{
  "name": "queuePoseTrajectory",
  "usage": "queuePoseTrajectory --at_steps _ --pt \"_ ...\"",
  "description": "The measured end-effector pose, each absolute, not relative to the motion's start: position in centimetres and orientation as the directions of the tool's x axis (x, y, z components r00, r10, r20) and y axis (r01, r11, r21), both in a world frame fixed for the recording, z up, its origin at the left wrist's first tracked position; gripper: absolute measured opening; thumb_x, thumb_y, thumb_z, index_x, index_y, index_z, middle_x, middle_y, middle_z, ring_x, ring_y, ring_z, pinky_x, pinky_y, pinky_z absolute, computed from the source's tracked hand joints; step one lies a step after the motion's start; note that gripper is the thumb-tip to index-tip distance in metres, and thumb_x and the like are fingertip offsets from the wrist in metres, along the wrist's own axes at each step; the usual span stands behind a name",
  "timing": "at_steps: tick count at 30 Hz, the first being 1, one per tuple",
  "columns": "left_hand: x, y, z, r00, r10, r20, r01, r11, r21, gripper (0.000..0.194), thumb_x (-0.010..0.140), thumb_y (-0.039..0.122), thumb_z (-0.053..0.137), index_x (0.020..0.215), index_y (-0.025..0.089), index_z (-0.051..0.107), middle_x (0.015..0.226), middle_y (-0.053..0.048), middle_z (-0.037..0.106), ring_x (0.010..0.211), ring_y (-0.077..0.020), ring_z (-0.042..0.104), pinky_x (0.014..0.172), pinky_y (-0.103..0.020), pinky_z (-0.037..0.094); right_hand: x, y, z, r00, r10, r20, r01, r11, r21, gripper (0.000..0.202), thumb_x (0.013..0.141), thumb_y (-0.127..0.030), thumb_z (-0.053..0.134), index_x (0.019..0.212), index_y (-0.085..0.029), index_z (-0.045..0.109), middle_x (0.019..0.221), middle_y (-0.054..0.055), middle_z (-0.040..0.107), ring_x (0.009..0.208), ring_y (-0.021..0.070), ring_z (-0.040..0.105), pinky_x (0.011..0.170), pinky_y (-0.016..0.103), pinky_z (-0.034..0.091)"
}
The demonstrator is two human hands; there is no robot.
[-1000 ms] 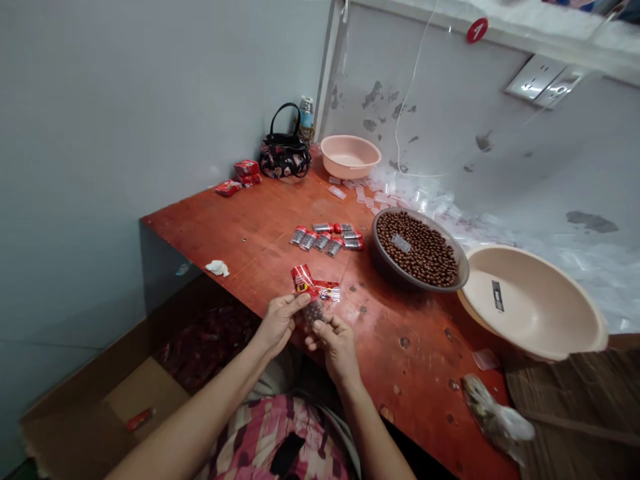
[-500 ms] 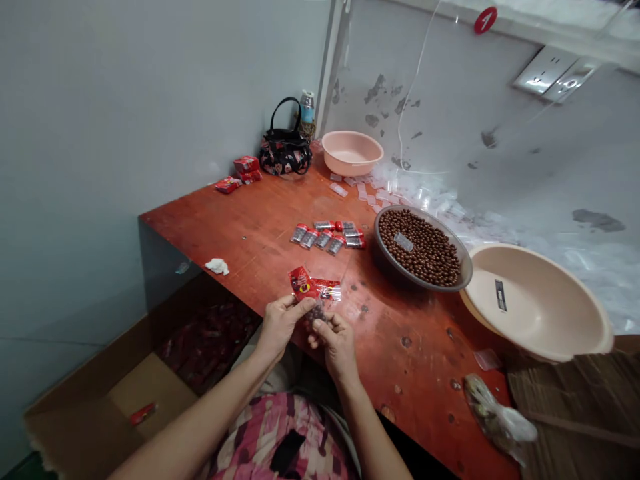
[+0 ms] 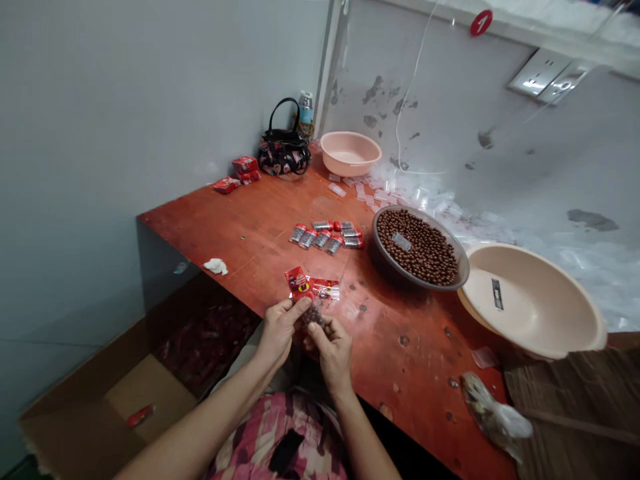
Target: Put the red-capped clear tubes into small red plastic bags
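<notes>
Between my hands is a small clear packet of dark brown balls with a red printed top [image 3: 300, 281]. My left hand [image 3: 280, 328] pinches it near the red part, thumb on top. My right hand [image 3: 331, 345] grips its lower end, where the dark balls show through. Just behind, a flat red printed wrapper [image 3: 327, 289] lies on the table. Farther back, several filled packs with red ends [image 3: 323, 239] lie in a group. To their right stands a grey bowl [image 3: 383, 248] full of brown balls, with a small clear plastic box [image 3: 401, 241] on top.
A large beige basin [image 3: 560, 313] stands at right, near a tied plastic bag [image 3: 495, 413] and brown cardboard [image 3: 575, 400]. Clear plastic boxes [image 3: 550, 257] are heaped along the wall. A pink basin [image 3: 351, 153], a handbag [image 3: 284, 155] and red packs [image 3: 245, 167] are at the back.
The view has shifted slightly. Both hands keep hold of the packet; my right thumb and fingers have moved a little along its lower end.
</notes>
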State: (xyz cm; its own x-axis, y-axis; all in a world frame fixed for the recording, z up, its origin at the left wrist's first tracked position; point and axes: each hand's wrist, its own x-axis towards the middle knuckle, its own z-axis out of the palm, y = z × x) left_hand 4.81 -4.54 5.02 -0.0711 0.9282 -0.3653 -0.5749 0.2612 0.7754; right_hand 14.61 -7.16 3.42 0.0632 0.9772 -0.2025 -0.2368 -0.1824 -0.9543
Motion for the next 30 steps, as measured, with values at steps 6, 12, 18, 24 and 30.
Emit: queuePoseTrajectory --at_steps 6,12,18,24,30 --pt "3.8 -5.0 5.1 0.194 0.926 -0.323 -0.554 0.375 0.743 0.027 0.069 0.037 0.059 0.065 0.01 0.06 0.047 -0.001 0.055 0.033 -0.0115 0.046 0.035 -0.025 0.038 14.7 -7.3 3.2 -0.078 0.96 -0.27 -0.45 -0.276 -0.85 0.017 0.067 -0.027 0.064 0.066 -0.015 0.052 0.058 0.001 0.061 0.038 0.0074 0.048 0.038 0.018 0.037" --pt "3.9 -4.5 5.0 0.034 0.941 -0.336 -0.62 0.284 0.732 0.019 0.065 0.028 0.064 0.063 0.009 0.06 0.053 -0.001 0.057 0.044 -0.0093 0.05 0.044 -0.022 0.039 14.8 -8.2 3.9 0.097 0.983 -0.157 -0.147 -0.142 -0.979 0.015 0.07 -0.027 0.062 0.078 -0.015 0.057 0.056 -0.003 0.055 0.045 0.0084 0.05 0.044 0.019 0.041" --pt "3.5 -4.8 5.3 0.239 0.921 -0.307 -0.573 0.389 0.721 0.025 0.071 0.033 0.058 0.073 0.008 0.062 0.046 -0.002 0.054 0.036 -0.0104 0.046 0.037 -0.023 0.035 14.4 -7.8 3.3 -0.056 0.963 -0.264 -0.453 -0.26 -0.853 0.016 0.068 -0.027 0.061 0.065 -0.015 0.051 0.054 0.0 0.059 0.035 0.0063 0.044 0.035 0.017 0.034" --pt "2.7 -4.7 4.3 0.247 0.919 -0.309 -0.475 0.393 0.787 0.023 0.066 0.031 0.063 0.069 0.008 0.062 0.051 -0.003 0.057 0.04 -0.0108 0.049 0.04 -0.023 0.038 14.3 -7.8 3.6 -0.006 0.969 -0.247 -0.365 -0.232 -0.902 0.015 0.069 -0.027 0.061 0.068 -0.013 0.054 0.055 -0.001 0.058 0.038 0.0063 0.047 0.037 0.016 0.037" --pt "4.1 -5.4 2.8 -0.026 0.942 -0.336 -0.355 0.306 0.884 0.024 0.061 0.034 0.066 0.063 0.011 0.062 0.049 0.002 0.056 0.039 -0.0104 0.048 0.04 -0.022 0.039 14.7 -6.9 2.6 0.005 0.97 -0.243 -0.33 -0.228 -0.916 0.017 0.069 -0.028 0.063 0.072 -0.014 0.055 0.05 -0.003 0.056 0.037 0.0063 0.047 0.039 0.016 0.039"
